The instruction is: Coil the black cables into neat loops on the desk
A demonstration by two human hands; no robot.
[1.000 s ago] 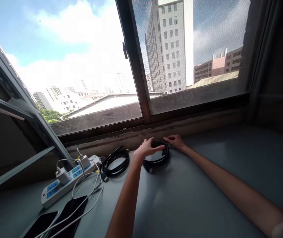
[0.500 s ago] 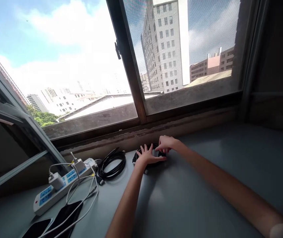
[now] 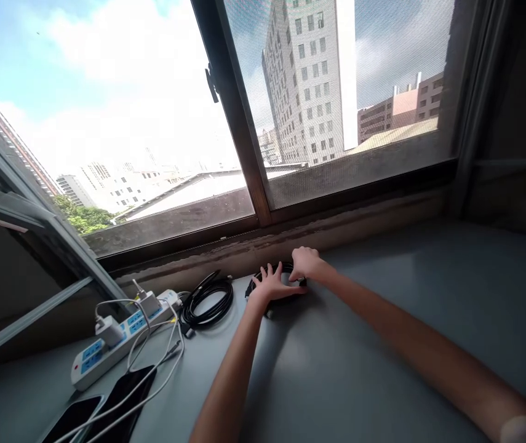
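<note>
A coiled black cable (image 3: 286, 268) lies on the grey tabletop near the wall under the window, mostly covered by both hands. My left hand (image 3: 269, 287) rests across its left part with fingers spread wide, the thumb reaching right along the near side. At the coil's right side, my right hand (image 3: 307, 263) has its fingers curled down and closed around the cable; the fingertips are partly hidden. A dark connector shows just below them. Left of my hands sits a second coiled black cable (image 3: 207, 321), touched by neither hand.
A white power strip (image 3: 119, 354) with blue sockets and white plug-in chargers (image 3: 109, 330) stands at the left. White cords run over two dark phones (image 3: 122, 397) in front of it. A framed window (image 3: 263, 209) rises behind the tabletop, and a metal rack (image 3: 32, 317) stands far left.
The view has shifted slightly. My right hand has turned a little and closed in over the coil's right edge. My left hand stays spread on the coil.
</note>
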